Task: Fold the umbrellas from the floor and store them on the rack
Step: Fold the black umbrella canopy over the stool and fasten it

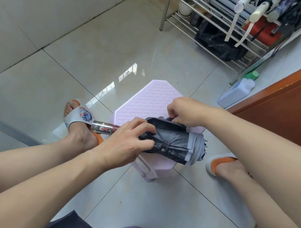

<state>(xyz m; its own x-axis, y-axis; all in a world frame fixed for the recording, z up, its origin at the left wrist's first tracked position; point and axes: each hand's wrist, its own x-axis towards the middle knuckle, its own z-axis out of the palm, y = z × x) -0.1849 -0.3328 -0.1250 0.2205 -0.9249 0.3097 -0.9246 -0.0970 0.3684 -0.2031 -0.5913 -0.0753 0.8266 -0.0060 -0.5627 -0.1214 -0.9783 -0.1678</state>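
A folded dark grey umbrella (pixel 176 144) with a clear handle lies across the near end of a pink plastic stool (pixel 153 99). A strap with a snap button wraps its middle. My left hand (pixel 126 141) grips the umbrella near the handle end, fingers on the bunched fabric. My right hand (pixel 185 111) pinches a fold of fabric at the umbrella's far edge. The metal rack (pixel 176 21) stands at the upper right with several folded umbrellas (pixel 257 11) on its top shelf, straps hanging down.
A black bag (pixel 218 41) sits on the rack's low shelf, with a red box (pixel 266 33) above it. A blue-white bottle (pixel 237 91) stands by the wooden door (pixel 285 109) on the right. My feet in slippers flank the stool on the tiled floor.
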